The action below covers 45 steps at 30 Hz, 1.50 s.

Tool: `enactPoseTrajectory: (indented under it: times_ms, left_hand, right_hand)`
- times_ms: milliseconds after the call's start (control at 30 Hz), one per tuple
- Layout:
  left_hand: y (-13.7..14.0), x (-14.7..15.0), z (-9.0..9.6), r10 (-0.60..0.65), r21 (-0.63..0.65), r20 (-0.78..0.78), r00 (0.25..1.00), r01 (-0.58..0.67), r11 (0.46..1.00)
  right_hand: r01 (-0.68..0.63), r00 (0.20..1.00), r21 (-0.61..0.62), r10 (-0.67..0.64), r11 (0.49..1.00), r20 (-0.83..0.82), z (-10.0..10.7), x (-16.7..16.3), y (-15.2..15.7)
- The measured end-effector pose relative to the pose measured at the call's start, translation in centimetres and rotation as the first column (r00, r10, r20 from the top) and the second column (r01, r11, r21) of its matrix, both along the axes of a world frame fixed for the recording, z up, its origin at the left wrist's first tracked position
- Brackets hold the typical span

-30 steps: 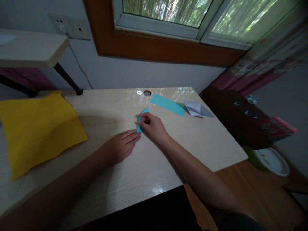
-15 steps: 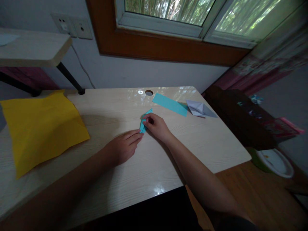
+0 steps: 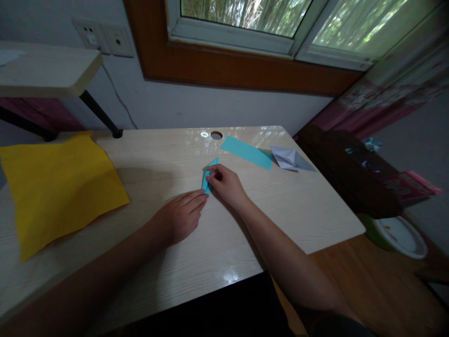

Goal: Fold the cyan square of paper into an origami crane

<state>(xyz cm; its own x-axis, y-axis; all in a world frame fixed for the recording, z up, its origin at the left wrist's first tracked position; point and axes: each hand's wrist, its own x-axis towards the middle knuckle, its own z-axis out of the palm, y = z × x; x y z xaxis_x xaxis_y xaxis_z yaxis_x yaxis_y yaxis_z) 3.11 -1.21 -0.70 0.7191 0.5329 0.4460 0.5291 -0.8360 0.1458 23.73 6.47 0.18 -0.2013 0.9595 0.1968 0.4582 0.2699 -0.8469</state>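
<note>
A small piece of folded blue paper [image 3: 206,183], narrow and pointed at its far end, lies over the middle of the table. The fingertips of my left hand [image 3: 184,213] hold its near end, fingers close together. My right hand [image 3: 228,186] is curled, thumb and index finger pinching the right side of the same paper. Part of the paper is hidden behind my right fingers. Beyond my right hand lies a flat blue paper strip [image 3: 246,152]. Its right end meets a folded white paper boat [image 3: 288,157].
A large yellow sheet [image 3: 66,192] lies on the table [image 3: 224,262] to the left, edges lifted slightly. A raised shelf [image 3: 49,70] on black legs stands at the back left. Near the far edge is a round hole [image 3: 216,135]. A white basin [image 3: 403,236] sits beyond the right edge.
The view has shifted very slightly. My right fingers and the far tip of the folded blue paper have moved a little to the left; both hands keep their hold.
</note>
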Motion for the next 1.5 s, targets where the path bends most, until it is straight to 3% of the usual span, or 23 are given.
enactPoseTrajectory:
  times_ms: [500,967,1500]
  left_hand:
    - [-0.03,-0.05,-0.30,-0.019,-0.037,0.007,1.000,0.019,0.999]
    - [-0.12,0.08,-0.32,-0.005,0.014,-0.008,1.000,0.005,1.000]
    - [-0.09,-0.08,-0.65,-0.018,-0.014,-0.008,1.000,0.018,1.000]
  right_hand:
    - [-0.084,0.990,0.051,0.078,0.995,0.120,-0.23,0.20,0.37]
    - [-0.156,0.961,0.145,0.116,0.977,0.251,-0.01,0.02,0.23]
    - [-0.139,0.964,0.154,0.098,0.978,0.247,-0.15,-0.03,0.39]
